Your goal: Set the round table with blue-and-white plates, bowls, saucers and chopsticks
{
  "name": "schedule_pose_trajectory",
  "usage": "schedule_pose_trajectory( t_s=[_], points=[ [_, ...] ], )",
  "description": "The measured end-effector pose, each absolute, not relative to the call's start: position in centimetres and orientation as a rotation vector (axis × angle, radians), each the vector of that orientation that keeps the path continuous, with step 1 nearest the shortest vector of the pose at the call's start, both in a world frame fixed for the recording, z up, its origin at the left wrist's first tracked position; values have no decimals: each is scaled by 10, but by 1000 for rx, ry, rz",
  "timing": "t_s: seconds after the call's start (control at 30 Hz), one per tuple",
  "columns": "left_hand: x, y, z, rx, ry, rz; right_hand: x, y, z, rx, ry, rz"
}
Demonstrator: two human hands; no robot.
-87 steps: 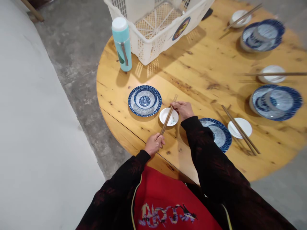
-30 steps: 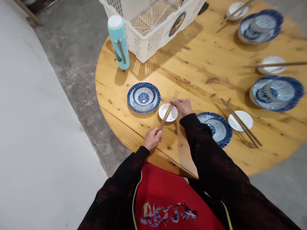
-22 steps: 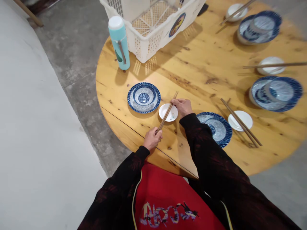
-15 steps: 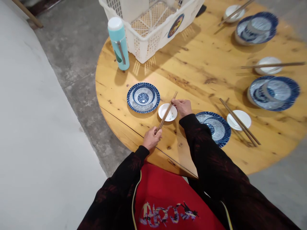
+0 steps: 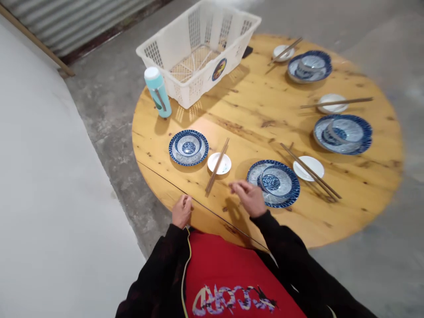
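Observation:
A pair of brown chopsticks (image 5: 217, 166) lies across a small white dish (image 5: 219, 163) on the round wooden table (image 5: 251, 115), untouched by either hand. My left hand (image 5: 182, 211) sits at the table's near edge, fingers curled, holding nothing. My right hand (image 5: 249, 197) hovers over the table with loosely bent fingers, holding nothing, just left of a blue patterned plate with a bowl (image 5: 273, 182). Another blue plate and bowl (image 5: 188, 147) stands left of the white dish.
A white plastic basket (image 5: 198, 51) and a teal bottle (image 5: 158, 92) stand at the table's far left. More blue plates with bowls (image 5: 342, 133), white dishes (image 5: 308, 167) and chopsticks (image 5: 336, 103) sit around the right side. Concrete floor surrounds the table; a grey wall runs on the left.
Both hands let go of the chopsticks, which now rest on the white dish, and drew back toward me. The view has pulled back and tilted up.

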State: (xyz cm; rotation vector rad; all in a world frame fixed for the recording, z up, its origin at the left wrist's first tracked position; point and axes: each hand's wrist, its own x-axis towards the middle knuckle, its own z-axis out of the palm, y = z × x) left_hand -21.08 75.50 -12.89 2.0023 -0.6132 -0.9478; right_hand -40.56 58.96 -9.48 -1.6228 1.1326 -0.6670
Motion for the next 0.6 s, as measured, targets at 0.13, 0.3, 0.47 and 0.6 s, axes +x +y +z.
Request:
schedule_pose_trajectory(
  t_s=[0.13,0.3,0.47,0.6],
  points=[
    [-220,776,-127,1967,-385,-942,-456,658,-119,-1335,1225,-510],
    [-242,772,-127,1885,-255,-949,-500,666,-137,-1010,1332,-512],
    [-263,762,-134,1865,-263,-968,-552,649,-138,-982,1477,-646],
    [-269,777,-150,1936,-100,-818,-617,674,-158,-867,1734,-759]
  ],
)
